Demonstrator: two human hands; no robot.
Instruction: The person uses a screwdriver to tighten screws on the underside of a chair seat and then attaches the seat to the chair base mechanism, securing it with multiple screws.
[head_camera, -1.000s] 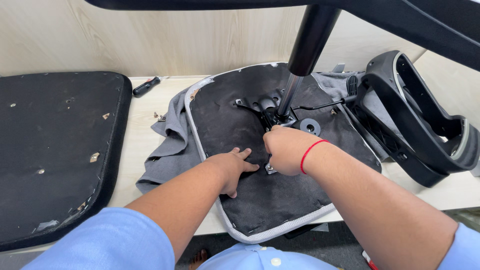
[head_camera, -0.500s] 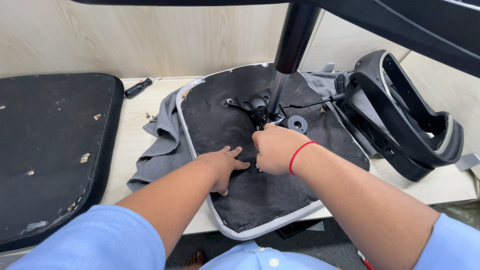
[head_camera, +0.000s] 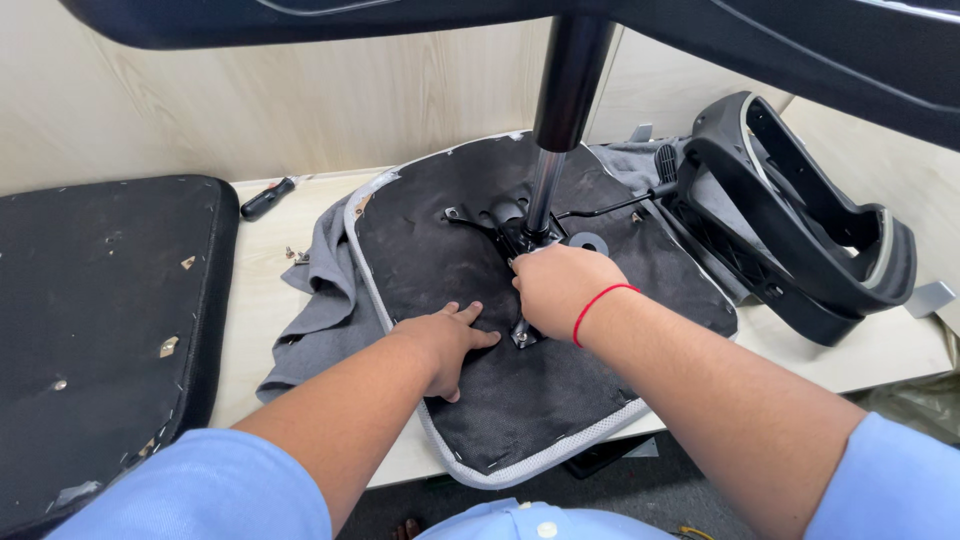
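Two hands (head_camera: 440, 345) on upturned black seat (head_camera: 450, 270)

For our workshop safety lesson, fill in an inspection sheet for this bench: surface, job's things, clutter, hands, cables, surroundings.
Surface: pale wooden bench, partly covered by a grey cloth.
Job's things: upturned seat pad with black metal mechanism and gas cylinder.
Clutter: second seat pad, black armrest frame, screwdriver, loose screws.
Hands: left hand flat on the pad; right hand closed at the mechanism.
Cables: nothing seen.
Surroundings: light wood-grain wall panel.
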